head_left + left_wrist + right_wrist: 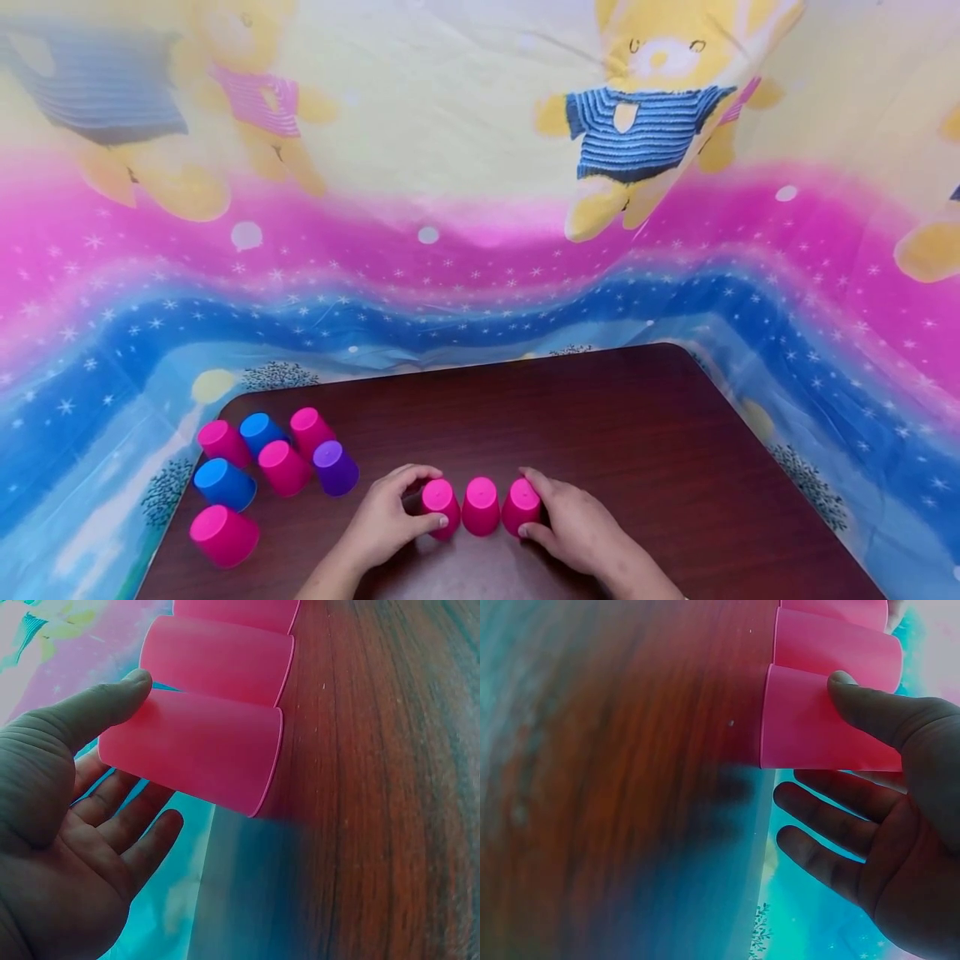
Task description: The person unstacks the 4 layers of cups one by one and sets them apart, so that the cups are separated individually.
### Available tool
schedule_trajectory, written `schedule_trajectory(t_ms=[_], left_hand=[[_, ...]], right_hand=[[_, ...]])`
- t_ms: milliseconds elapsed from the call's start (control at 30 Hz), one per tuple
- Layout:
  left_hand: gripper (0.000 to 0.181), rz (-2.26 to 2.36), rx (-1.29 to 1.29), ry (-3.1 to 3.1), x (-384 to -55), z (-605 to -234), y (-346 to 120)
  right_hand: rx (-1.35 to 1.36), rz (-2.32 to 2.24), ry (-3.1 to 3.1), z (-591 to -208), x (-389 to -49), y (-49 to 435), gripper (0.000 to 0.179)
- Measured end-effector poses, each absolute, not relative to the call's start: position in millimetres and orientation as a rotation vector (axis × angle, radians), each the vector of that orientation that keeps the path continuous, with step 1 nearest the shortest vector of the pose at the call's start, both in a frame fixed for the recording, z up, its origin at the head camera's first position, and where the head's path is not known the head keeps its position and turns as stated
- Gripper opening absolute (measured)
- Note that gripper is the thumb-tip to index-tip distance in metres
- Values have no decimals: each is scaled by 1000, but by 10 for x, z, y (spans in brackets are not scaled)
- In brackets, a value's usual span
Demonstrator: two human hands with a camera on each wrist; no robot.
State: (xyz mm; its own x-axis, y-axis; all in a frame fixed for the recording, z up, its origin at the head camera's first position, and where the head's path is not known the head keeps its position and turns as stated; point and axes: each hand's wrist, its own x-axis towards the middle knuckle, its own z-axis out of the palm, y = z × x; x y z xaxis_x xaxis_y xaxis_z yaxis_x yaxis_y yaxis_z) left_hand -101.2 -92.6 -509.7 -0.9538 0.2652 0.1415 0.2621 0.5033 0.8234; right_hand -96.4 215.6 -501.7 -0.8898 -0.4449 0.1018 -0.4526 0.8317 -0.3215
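Three pink cups stand upside down in a row near the front of the table. My left hand [386, 518] holds the left pink cup [439, 502] with thumb and fingers on either side. The right pink cup [521, 505] is held the same way by my right hand [581, 523]. Between them the middle pink cup [481, 507] stands with no hand on it. In the left wrist view, my thumb lies on the near side of the left cup [199, 750]. The right wrist view has my other thumb pressing the right cup [810, 724], with several fingers spread below it.
At the table's left stand more upside-down cups: several pink ones [223, 536], two blue ones [225, 485] and a purple one [336, 469]. The dark wooden table [637, 433] has rounded far corners. A printed bear cloth [450, 167] hangs behind and around it.
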Motion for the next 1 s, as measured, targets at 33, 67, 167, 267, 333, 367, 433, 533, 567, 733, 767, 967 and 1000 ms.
schedule_trajectory(t_ms=[33, 67, 167, 267, 333, 367, 433, 533, 567, 733, 767, 967, 1000], left_hand=[[56, 1484, 477, 2724, -1010, -5097, -932], [56, 1481, 477, 2727, -1007, -5094, -938], [55, 1483, 460, 2727, -996, -5072, -971], [54, 1491, 419, 2726, -987, -5048, -1015], [53, 1486, 399, 2727, -985, -5040, -1042], [53, 1486, 389, 2729, -984, -5040, -1054], [53, 1484, 379, 2740, -979, -5043, -1072], [53, 1492, 368, 2747, -967, -5040, -1100], [53, 1499, 360, 2746, -963, -5035, -1109], [55, 1519, 320, 2737, -949, -5015, -1171], [55, 1524, 304, 2735, -946, -5012, -1184], [53, 1539, 219, 2739, -932, -4999, -1249], [53, 1543, 209, 2742, -929, -4997, -1257]], right_hand=[[731, 532, -2987, -5015, -964, 2154, 76], [730, 530, -2989, -5014, -963, 2151, 76], [729, 525, -2990, -5011, -962, 2146, 76], [727, 526, -2988, -5006, -964, 2144, 76], [724, 527, -2995, -5005, -967, 2145, 76], [722, 527, -3000, -5005, -969, 2145, 76], [720, 525, -3009, -5008, -971, 2145, 77], [722, 524, -3012, -5010, -971, 2142, 77], [724, 525, -3010, -5012, -972, 2141, 77], [719, 538, -3023, -5004, -969, 2138, 77], [716, 539, -3026, -5002, -969, 2138, 77], [703, 539, -3034, -4994, -968, 2134, 77], [703, 538, -3036, -4994, -969, 2134, 77]])
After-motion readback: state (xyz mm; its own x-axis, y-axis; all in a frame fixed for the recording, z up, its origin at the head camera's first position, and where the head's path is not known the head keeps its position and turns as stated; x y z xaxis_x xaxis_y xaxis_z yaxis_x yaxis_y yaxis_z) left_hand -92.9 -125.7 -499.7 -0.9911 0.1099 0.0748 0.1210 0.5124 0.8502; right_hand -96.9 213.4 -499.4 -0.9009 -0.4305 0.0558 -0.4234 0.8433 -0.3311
